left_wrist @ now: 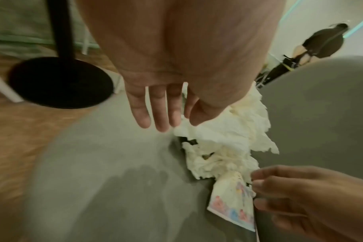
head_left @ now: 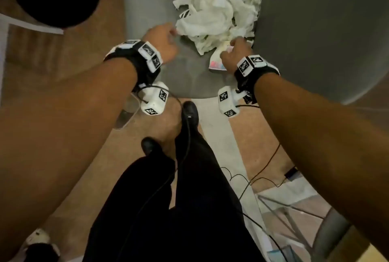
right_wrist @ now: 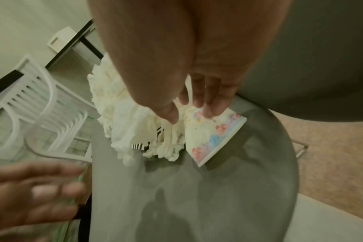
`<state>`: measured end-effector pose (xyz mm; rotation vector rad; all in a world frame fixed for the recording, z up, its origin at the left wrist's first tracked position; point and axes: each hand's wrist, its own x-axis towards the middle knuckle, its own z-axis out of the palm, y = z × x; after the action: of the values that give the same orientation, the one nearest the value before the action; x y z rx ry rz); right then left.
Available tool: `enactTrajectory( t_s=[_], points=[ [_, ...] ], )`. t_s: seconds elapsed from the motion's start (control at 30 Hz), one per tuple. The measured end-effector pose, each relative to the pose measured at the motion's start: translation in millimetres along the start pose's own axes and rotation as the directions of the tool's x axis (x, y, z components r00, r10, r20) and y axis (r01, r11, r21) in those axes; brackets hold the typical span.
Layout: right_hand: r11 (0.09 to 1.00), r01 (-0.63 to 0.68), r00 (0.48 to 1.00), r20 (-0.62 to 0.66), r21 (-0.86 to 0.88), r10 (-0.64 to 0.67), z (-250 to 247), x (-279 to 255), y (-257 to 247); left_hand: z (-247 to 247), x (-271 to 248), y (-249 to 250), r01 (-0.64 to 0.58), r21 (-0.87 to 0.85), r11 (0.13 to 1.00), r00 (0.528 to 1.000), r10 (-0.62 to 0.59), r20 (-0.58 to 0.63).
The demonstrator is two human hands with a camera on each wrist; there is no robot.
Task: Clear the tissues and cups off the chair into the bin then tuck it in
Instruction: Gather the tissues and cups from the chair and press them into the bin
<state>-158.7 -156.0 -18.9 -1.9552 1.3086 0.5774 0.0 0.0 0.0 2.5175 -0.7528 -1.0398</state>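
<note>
Reaching palm-down, left grip [head_left: 162, 42] wide, straight fingers [left_wrist: 160, 111] at crumpled tissue pile [head_left: 210, 21]; right grip [head_left: 234, 53], fingers curled, pinching printed napkin [right_wrist: 209, 139] on grey bench [head_left: 147, 4].

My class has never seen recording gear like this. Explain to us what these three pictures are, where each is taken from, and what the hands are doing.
No machine here: a person works with bare hands. The wide picture comes from a camera on the head, looking down at both arms. The other two come from small cameras strapped to the wrists, each looking along its hand. On the grey surface lies a pile of crumpled white paper, with a printed napkin at its near edge. The left hand, fingers straight, holds nothing and reaches to the pile. The right hand pinches the napkin's top.
</note>
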Motion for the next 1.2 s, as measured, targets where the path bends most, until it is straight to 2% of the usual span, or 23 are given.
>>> enactTrajectory(
  t_s=[0.1,0.17,0.27,0.4,0.47,0.57,0.67,0.77,0.9,1.03,1.2],
  points=[
    [0.995,-0.042,0.995,-0.090,-0.090,0.034,0.9,19.6,3.0,15.6,25.0,29.8,-0.105,0.037,0.994,0.994,0.105,0.007],
    [0.991,-0.040,0.997,-0.070,-0.124,0.031,10.3,31.1,9.9,34.5,35.7,37.0,-0.181,0.096,0.979,0.982,0.175,0.064],
    [0.984,-0.014,1.000,-0.021,-0.179,0.011,23.9,47.5,14.2,57.8,51.8,27.4,-0.206,0.085,0.975,0.975,0.196,0.106],
    [0.981,0.013,0.999,-0.029,-0.193,-0.019,34.3,59.9,11.6,62.5,66.1,7.7,-0.216,0.145,0.965,0.976,0.215,0.024],
    [0.982,0.019,1.000,-0.021,-0.188,-0.024,33.9,59.3,7.9,55.9,63.6,-0.6,-0.220,0.114,0.969,0.974,0.224,-0.027],
    [0.983,0.004,1.000,-0.004,-0.184,-0.005,29.3,53.5,2.0,43.4,57.2,-13.2,-0.149,0.031,0.988,0.982,0.151,-0.111],
    [0.983,-0.042,0.999,-0.004,-0.180,0.042,24.4,42.5,-6.7,30.7,50.0,-26.6,-0.148,0.014,0.989,0.980,0.148,-0.135],
    [0.980,-0.090,0.996,-0.021,-0.175,0.088,21.1,26.5,-19.5,22.1,39.0,-42.4,-0.045,-0.091,0.995,0.981,0.027,-0.192],
    [0.983,-0.116,0.993,-0.001,-0.146,0.117,31.7,10.7,-36.7,19.1,23.3,-66.0,-0.071,-0.228,0.971,0.975,0.020,-0.219],
    [0.991,-0.050,0.998,0.043,-0.123,0.056,46.6,-1.7,-56.4,19.1,16.1,-83.2,-0.021,-0.267,0.963,0.984,-0.027,-0.176],
    [0.986,0.084,0.996,0.035,-0.144,-0.079,70.1,-10.6,-90.4,19.5,10.7,-121.2,0.008,-0.228,0.974,0.973,-0.061,-0.224]
  ],
)
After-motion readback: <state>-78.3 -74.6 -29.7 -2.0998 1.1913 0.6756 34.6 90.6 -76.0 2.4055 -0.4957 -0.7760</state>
